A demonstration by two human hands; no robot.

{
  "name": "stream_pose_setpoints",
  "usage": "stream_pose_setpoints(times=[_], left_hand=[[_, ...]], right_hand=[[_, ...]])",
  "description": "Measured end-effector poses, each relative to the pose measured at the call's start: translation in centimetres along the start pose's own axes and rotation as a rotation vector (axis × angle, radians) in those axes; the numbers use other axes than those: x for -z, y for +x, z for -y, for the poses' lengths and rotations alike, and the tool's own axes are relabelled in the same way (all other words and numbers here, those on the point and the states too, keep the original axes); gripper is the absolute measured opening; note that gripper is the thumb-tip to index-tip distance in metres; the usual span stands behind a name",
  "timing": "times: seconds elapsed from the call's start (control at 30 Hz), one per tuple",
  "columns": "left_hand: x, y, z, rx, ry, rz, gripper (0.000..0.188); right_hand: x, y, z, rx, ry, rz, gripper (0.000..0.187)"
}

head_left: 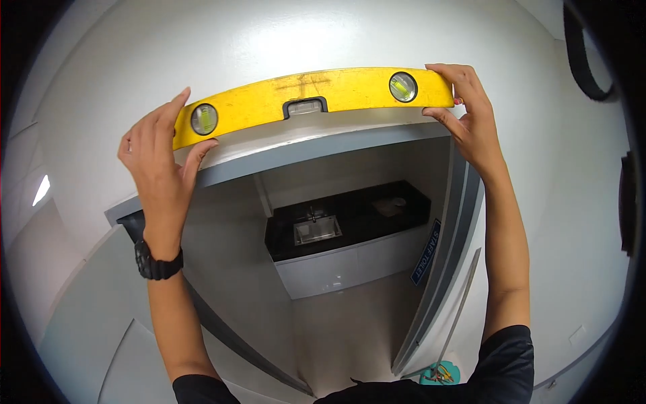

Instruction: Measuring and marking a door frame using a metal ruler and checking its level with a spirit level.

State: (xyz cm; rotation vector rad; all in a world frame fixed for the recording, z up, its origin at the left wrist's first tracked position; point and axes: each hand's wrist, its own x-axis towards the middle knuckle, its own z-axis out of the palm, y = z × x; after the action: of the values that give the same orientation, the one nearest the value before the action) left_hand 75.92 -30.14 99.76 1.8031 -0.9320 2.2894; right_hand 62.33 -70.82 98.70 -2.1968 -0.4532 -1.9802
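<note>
A yellow spirit level with round vials near both ends and a third vial in its lower edge spans the space between my hands. It lies against the white wall, just above the grey door frame. My left hand grips its left end, thumb below and fingers behind and above. At the right end my right hand pinches it between the thumb underneath and the fingertips on top. The level's right end sits higher in the picture than its left. A black watch is on my left wrist.
Through the doorway stands a black counter with a steel sink and white cabinets. A blue sign leans beside the right jamb. An open grey door is at left. Low at right sits a teal container with tools.
</note>
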Motion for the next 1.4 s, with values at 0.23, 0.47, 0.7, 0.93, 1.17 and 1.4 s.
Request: stream_pose_setpoints(times=[0.23, 0.47, 0.7, 0.93, 1.17, 1.4], left_hand=[[0.3, -1.5, 2.0, 0.023, -0.302, -0.065, 0.059], [1.9, -1.4, 2.1, 0.177, -0.925, -0.240, 0.054], [3.6, 0.5, 1.7, 0.326, -0.882, 0.061, 0.054], [3.6, 1.1, 0.8, 0.173, -0.604, 0.114, 0.061], [1.3, 1.5, 1.4, 0.183, -0.422, 0.079, 0.059], [-1.2, 0.2, 0.5, 0.189, -0.368, 0.092, 0.060]], right_hand=[[0.8, 0.9, 0.7, 0.103, 0.095, -0.063, 0.044], [2.3, 0.9, -0.2, -0.164, 0.427, 0.001, 0.048], [1.8, 1.5, 1.1, -0.297, 0.500, -0.050, 0.036], [2.4, 1.4, 0.7, -0.399, 0.503, 0.122, 0.040], [2.2, 1.4, 0.6, -0.365, 0.261, 0.291, 0.053], [0.6, 1.8, -0.9, -0.211, -0.001, 0.202, 0.056]])
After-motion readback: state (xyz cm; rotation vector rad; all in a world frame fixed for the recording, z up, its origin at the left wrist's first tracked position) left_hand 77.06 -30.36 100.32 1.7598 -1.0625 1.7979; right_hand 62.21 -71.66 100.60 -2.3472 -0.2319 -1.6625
